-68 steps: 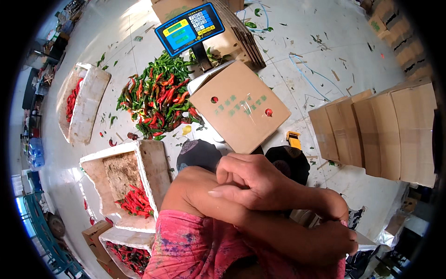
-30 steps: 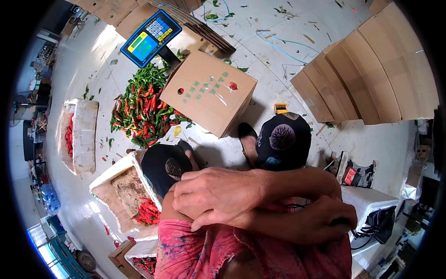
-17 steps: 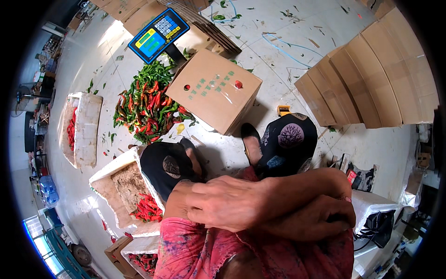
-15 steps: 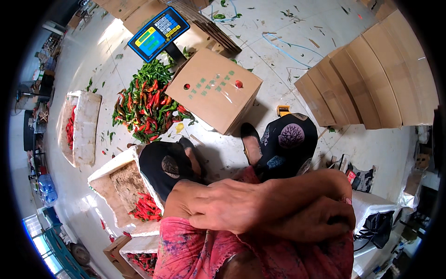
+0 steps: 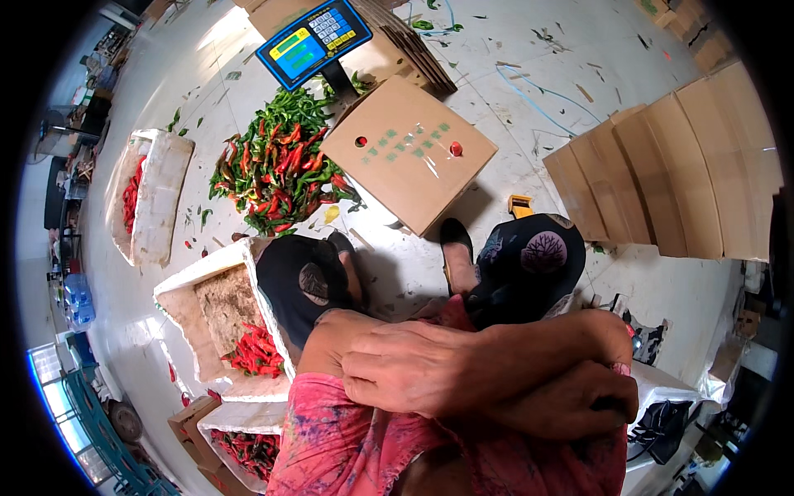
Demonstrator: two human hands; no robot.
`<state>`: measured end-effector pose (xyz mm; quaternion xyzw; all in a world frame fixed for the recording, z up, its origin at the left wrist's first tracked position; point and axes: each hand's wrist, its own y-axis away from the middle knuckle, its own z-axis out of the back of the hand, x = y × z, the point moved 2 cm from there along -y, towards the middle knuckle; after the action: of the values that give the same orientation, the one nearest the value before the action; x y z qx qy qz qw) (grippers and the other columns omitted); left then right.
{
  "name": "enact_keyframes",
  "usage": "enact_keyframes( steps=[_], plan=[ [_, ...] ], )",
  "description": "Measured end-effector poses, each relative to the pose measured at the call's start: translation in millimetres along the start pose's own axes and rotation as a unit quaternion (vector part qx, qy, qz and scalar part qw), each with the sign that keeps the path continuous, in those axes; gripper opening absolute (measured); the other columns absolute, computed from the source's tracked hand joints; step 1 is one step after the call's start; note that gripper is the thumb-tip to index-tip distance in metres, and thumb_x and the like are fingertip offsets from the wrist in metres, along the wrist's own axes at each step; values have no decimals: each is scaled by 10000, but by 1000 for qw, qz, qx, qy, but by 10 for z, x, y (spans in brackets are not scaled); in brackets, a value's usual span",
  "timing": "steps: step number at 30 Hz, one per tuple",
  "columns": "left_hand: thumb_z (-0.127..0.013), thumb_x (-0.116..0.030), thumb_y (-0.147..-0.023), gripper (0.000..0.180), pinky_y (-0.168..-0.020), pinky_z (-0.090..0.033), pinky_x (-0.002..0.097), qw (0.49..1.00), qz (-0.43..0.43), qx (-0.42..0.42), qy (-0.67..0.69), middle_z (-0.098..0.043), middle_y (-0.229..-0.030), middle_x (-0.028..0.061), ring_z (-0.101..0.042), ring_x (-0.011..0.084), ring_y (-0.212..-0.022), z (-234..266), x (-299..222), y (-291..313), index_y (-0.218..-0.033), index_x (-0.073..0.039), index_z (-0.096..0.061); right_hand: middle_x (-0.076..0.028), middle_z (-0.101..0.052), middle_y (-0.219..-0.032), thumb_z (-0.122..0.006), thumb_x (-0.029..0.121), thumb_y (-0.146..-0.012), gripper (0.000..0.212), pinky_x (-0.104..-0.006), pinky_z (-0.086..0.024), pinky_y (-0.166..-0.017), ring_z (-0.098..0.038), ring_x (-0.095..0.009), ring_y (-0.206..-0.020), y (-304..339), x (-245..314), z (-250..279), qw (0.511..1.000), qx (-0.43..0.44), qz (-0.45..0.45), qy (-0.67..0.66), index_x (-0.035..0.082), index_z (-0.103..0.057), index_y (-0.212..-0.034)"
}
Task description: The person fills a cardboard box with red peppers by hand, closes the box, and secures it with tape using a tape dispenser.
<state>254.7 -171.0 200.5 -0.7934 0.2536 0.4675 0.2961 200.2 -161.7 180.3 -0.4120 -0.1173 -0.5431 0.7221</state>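
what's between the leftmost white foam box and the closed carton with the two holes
In the head view, a pile of red and green peppers, plus scattered green scraps on the floor.

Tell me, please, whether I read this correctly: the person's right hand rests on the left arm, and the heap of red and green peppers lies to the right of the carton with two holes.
Not quite: the heap of peppers lies to the left of the carton, as the head view shows. The right hand does rest on the left arm.
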Motion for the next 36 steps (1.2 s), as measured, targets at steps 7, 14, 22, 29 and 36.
enact_keyframes(
  steps=[7, 14, 22, 29, 36],
  plan=[
    [-620, -188, -1003, 181, -713, -522, 333, 994, -50, -49, -81, -698, -878, 122, -668, 205, -789, 220, -754, 64, -1036, -22, -686, -135, -611, -1069, -601, 136, -828, 195, -345, -547, -780, -628, -262, -1002, -32, 19, 166, 996, 81, -23, -27, 20, -642, -978],
    [-629, -237, -1009, 219, -734, -527, 343, 992, -58, -32, -109, -692, -952, 115, -671, 212, -835, 283, -601, 176, -1070, -33, -681, -96, -655, -1110, -649, 223, -918, 221, -323, -532, -760, -628, -204, -984, 5, -64, 249, 998, 24, 21, -49, 22, -658, -1011],
    [-640, -298, -1017, 281, -769, -534, 351, 985, -55, -35, -162, -680, -1048, 113, -677, 222, -904, 1028, -636, 407, -1129, -43, -675, -62, -666, -1114, -665, 305, -963, 282, -310, -519, -758, -618, -167, -986, 849, -1270, 1229, 848, -156, -503, -48, 26, -662, -1008],
    [-433, -413, -1100, 531, -1092, -435, 345, 721, -31, -619, -310, -641, -1314, 134, -595, 210, -1231, 3432, -692, 1957, -1372, 20, -573, -77, -653, -1303, -456, 572, -1068, 627, -323, -477, -1013, -565, -169, -1243, 1937, -2923, 1113, 689, -353, -546, -321, 40, -632, -1351],
    [-274, -657, -1067, 753, -1099, -426, 370, 699, -90, -705, 79, -565, -1428, 106, -559, 244, -1273, 3760, 955, 1728, -1488, -63, -467, -75, -596, -1438, -418, 609, -1068, 704, -317, -428, -1107, -552, -161, -1286, 1100, -3383, 576, 625, -244, -614, -416, 58, -531, -1490]
  ],
)
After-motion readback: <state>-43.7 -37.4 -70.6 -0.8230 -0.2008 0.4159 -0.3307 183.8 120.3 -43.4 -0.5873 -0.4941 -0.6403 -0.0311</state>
